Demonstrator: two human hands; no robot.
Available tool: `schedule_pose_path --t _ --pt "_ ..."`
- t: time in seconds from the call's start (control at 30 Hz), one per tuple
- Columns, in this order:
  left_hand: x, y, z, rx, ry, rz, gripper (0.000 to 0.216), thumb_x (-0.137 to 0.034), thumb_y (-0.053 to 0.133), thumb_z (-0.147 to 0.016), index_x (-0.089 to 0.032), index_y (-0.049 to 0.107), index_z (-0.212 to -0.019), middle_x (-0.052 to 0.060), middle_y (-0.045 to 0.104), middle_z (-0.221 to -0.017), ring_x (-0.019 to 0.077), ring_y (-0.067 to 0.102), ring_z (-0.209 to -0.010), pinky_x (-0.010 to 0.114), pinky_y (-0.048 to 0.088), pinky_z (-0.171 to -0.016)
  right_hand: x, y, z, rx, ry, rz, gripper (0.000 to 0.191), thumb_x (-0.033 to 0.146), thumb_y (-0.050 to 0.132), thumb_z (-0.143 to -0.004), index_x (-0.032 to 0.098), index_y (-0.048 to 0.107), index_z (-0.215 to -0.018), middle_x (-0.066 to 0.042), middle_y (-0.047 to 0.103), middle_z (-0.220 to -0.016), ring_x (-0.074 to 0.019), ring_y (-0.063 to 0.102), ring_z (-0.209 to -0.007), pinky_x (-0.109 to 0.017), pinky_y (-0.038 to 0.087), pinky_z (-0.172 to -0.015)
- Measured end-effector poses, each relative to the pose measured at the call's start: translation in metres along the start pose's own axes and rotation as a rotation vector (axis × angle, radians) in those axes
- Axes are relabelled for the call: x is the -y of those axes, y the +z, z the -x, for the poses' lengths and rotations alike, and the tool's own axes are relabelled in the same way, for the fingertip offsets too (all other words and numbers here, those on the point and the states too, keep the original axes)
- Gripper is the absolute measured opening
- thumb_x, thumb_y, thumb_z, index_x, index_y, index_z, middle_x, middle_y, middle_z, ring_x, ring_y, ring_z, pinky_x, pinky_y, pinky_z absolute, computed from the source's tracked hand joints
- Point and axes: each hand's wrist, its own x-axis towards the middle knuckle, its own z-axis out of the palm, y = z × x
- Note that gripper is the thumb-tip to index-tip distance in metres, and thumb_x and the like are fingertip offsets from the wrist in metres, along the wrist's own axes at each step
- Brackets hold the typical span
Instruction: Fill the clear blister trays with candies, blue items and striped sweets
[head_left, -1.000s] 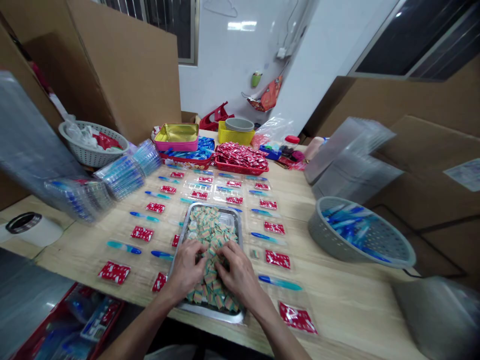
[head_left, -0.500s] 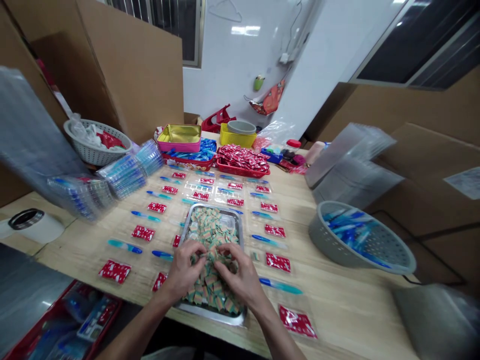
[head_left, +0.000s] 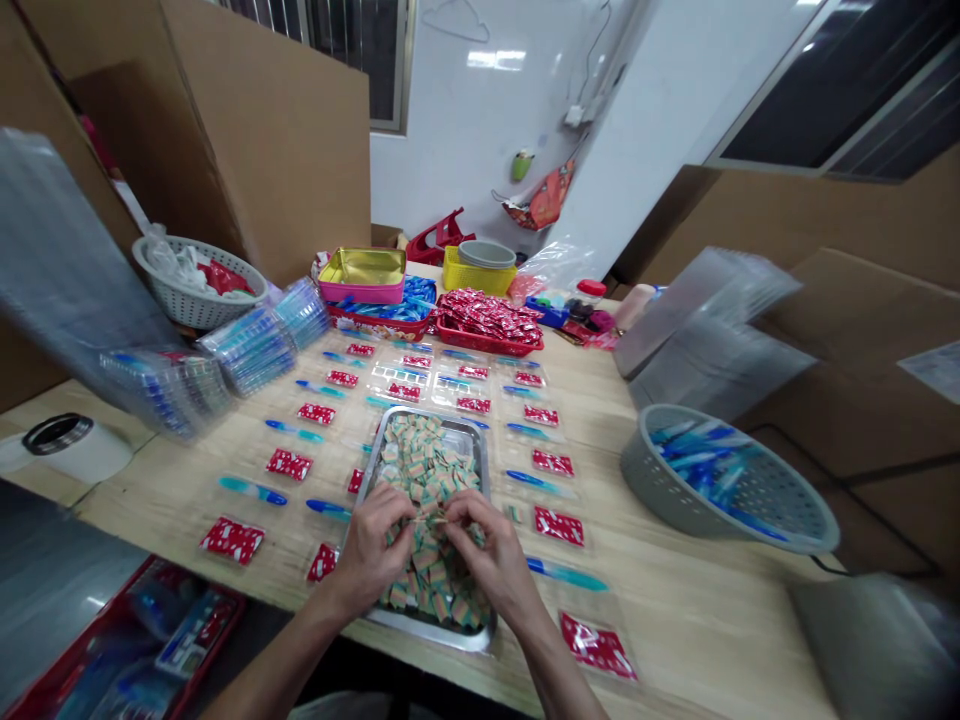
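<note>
A metal tray (head_left: pixel 474 436) lies on the wooden table in front of me, filled with several small striped erasers (head_left: pixel 420 465). My left hand (head_left: pixel 369 548) and my right hand (head_left: pixel 489 548) hover over the near half of the tray, fingers curled, their fingertips meeting on a few erasers between them. Rows of clear blister packs with red packets (head_left: pixel 556 525) and blue pens (head_left: pixel 564 574) lie on both sides of the tray.
A grey basket of blue pens (head_left: pixel 724 478) stands at right. Stacks of clear blister shells (head_left: pixel 247 350) lie at left, a white basket (head_left: pixel 196 284) behind them. Red trays (head_left: pixel 484 318), a pink tin (head_left: pixel 363 273) and a yellow basket (head_left: pixel 477 268) stand at the back. Cardboard boxes surround the table.
Both hands have lifted slightly out of the eraser pile and drawn their fingertips together, pinching erasers between them. The view shifted a little.
</note>
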Motion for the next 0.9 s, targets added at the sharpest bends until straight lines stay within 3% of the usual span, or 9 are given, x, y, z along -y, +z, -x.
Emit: schedule_pose_path --t 0.1,0.2,0.33,0.43,0.6,0.77,0.9 --pt "0.002 -0.001 0.002 -0.018 0.045 0.006 0.017 -0.003 0.048 -0.077 -0.018 0.054 -0.073 0.003 0.061 -0.075 0.0181 0.053 -0.078 0.032 0.043 -0.074 -0.002 -0.009 -0.002 -0.008 0.050 -0.090 0.011 0.025 0.057 -0.081 0.019 0.057 -0.071 -0.005 0.063 -0.088 -0.0201 0.059 -0.086 -0.030 0.044 -0.076" --pt "0.000 -0.002 0.003 0.032 0.133 0.031 0.018 -0.003 0.046 -0.080 -0.018 0.055 -0.077 0.004 0.061 -0.077 0.0177 0.053 -0.079 0.031 0.044 -0.074 -0.003 -0.012 -0.006 0.080 0.092 -0.151 0.011 0.027 0.060 -0.078 0.018 0.059 -0.072 -0.008 0.064 -0.102 -0.0221 0.058 -0.095 -0.030 0.044 -0.076" --pt "-0.005 -0.001 0.005 0.042 0.189 0.027 0.020 -0.003 0.043 -0.084 -0.018 0.055 -0.080 0.005 0.061 -0.080 0.0173 0.053 -0.082 0.031 0.044 -0.074 -0.005 -0.005 -0.011 0.168 0.157 -0.125 0.010 0.025 0.059 -0.076 0.017 0.059 -0.070 -0.001 0.061 -0.072 -0.0163 0.056 -0.068 -0.026 0.041 -0.062" --pt "-0.005 -0.001 0.006 0.037 0.190 0.016 0.019 -0.004 0.043 -0.083 -0.018 0.056 -0.079 0.005 0.061 -0.079 0.0174 0.053 -0.081 0.031 0.044 -0.073 -0.006 -0.002 -0.011 0.120 0.175 -0.055 0.008 0.022 0.057 -0.074 0.017 0.058 -0.068 0.002 0.055 -0.061 -0.0136 0.050 -0.059 -0.024 0.039 -0.056" --pt "-0.004 -0.001 0.001 0.003 0.012 0.016 0.014 -0.006 0.049 -0.073 -0.018 0.056 -0.071 0.002 0.059 -0.070 0.0165 0.055 -0.071 0.027 0.043 -0.064 -0.005 -0.007 -0.006 -0.035 0.095 -0.028 0.004 0.021 0.057 -0.075 0.018 0.059 -0.076 0.000 0.060 -0.068 -0.0146 0.055 -0.064 -0.025 0.044 -0.060" --pt "-0.002 0.006 -0.011 0.109 -0.285 0.128 0.011 -0.010 0.050 -0.070 -0.017 0.059 -0.069 -0.003 0.053 -0.058 0.0108 0.051 -0.052 0.021 0.035 -0.049 0.000 -0.004 0.001 -0.009 0.063 -0.055 0.008 0.024 0.061 -0.078 0.019 0.064 -0.083 -0.001 0.064 -0.073 -0.0157 0.057 -0.065 -0.026 0.046 -0.062" --pt "-0.002 0.011 -0.019 0.192 -0.340 0.164 0.012 -0.010 0.051 -0.068 -0.017 0.060 -0.071 -0.006 0.049 -0.051 0.0096 0.047 -0.047 0.020 0.032 -0.046 -0.003 0.004 0.002 -0.017 0.017 0.009 0.006 0.022 0.058 -0.081 0.019 0.064 -0.078 -0.001 0.062 -0.071 -0.0160 0.056 -0.067 -0.026 0.045 -0.063"
